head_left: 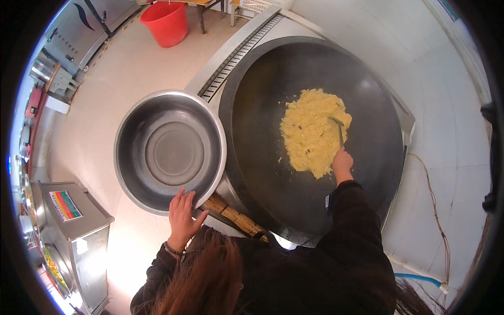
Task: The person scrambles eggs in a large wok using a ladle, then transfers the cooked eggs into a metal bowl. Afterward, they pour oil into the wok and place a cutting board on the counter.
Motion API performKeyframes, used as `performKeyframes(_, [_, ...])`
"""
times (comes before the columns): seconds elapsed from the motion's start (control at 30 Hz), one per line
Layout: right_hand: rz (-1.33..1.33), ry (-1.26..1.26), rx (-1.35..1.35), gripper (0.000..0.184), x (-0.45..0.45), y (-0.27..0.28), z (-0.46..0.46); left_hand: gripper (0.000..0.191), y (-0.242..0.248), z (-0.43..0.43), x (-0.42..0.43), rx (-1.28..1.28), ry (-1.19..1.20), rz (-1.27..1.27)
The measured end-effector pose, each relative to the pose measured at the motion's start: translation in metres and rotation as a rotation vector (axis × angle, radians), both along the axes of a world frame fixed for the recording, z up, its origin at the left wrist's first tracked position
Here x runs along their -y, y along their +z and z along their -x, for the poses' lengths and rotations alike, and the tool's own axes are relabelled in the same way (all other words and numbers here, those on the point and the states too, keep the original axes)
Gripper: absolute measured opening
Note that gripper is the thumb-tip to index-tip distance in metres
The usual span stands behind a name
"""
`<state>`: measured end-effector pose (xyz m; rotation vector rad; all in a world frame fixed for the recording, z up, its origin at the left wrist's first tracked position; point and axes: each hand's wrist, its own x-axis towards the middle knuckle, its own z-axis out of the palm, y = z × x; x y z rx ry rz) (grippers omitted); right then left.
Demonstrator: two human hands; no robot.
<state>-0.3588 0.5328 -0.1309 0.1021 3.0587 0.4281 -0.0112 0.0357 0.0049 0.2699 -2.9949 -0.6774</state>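
A mass of yellow scrambled egg (313,132) lies in the middle of a very large dark wok (264,157). My right hand (342,161) is closed around the handle of a metal spatula or ladle (341,132), whose head is partly sunk in the right side of the egg. To the left of the wok, a wide stainless steel basin (175,153) holds no food. At the basin's near rim rests my left hand (184,216), its fingers apart over the edge and its thumb outside. Whether it presses on the rim I cannot tell.
A bundled bamboo brush or whisk (232,214) lies between basin and wok. Beyond the slotted drain (240,55) stands a red plastic bucket (165,23). At lower left is a steel cabinet (88,244) beside a bowl of chopped vegetables (55,265). A cable (435,208) hangs along the right wall.
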Motion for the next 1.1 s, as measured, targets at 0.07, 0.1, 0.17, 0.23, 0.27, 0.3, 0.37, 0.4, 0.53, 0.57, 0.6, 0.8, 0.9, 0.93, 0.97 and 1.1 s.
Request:
performKeyframes(0.07, [-0.023,0.015,0.046,0.025,-0.008,0.005,-0.033,0.068,-0.001,0.000,0.003,-0.026,-0.007,-0.005])
performKeyframes(0.1, [-0.032,-0.010,0.116,0.025,-0.008,0.010,-0.053,0.067,0.000,0.000,0.006,-0.031,-0.006,-0.003])
performKeyframes(0.17, [-0.045,0.003,0.189,0.027,-0.006,0.028,-0.099,0.067,0.000,0.002,0.009,-0.086,-0.013,-0.016])
performKeyframes(0.23, [-0.036,-0.023,0.317,0.034,0.000,0.050,-0.141,0.065,-0.001,0.004,0.010,-0.117,-0.027,-0.026])
performKeyframes(0.27, [-0.031,-0.005,0.356,0.036,0.006,0.061,-0.161,0.064,-0.001,0.006,0.010,-0.138,-0.037,-0.038])
performKeyframes(0.3, [-0.033,0.010,0.395,0.038,0.013,0.073,-0.180,0.064,-0.001,0.007,0.011,-0.177,-0.051,-0.056])
performKeyframes(0.37, [-0.007,0.028,0.459,0.042,0.027,0.097,-0.210,0.064,-0.002,0.008,0.010,-0.173,-0.062,-0.066])
performKeyframes(0.4, [0.022,0.033,0.485,0.045,0.035,0.109,-0.223,0.065,-0.002,0.008,0.009,-0.192,-0.069,-0.069])
performKeyframes(0.53, [0.150,0.075,0.561,0.053,0.066,0.145,-0.252,0.065,-0.003,0.007,0.009,-0.212,-0.080,-0.100])
performKeyframes(0.57, [0.166,0.071,0.564,0.056,0.073,0.147,-0.252,0.065,-0.003,0.007,0.009,-0.212,-0.079,-0.108])
performKeyframes(0.6, [0.185,0.078,0.559,0.058,0.079,0.147,-0.250,0.065,-0.003,0.006,0.008,-0.211,-0.085,-0.105])
performKeyframes(0.8, [0.214,0.104,0.501,0.058,0.097,0.104,-0.196,0.066,-0.003,0.000,0.005,-0.171,-0.075,-0.100])
performKeyframes(0.9, [0.206,0.094,0.430,0.054,0.097,0.068,-0.147,0.066,0.000,-0.001,0.003,-0.142,-0.061,-0.069])
performKeyframes(0.93, [0.201,0.086,0.403,0.053,0.095,0.057,-0.127,0.066,0.001,-0.002,0.001,-0.132,-0.048,-0.071])
performKeyframes(0.97, [0.177,0.114,0.358,0.051,0.093,0.046,-0.106,0.066,0.002,-0.002,0.000,-0.126,-0.040,-0.066])
performKeyframes(1.1, [0.118,0.113,0.185,0.039,0.073,0.015,-0.018,0.067,0.007,-0.004,-0.006,-0.082,0.008,-0.038])
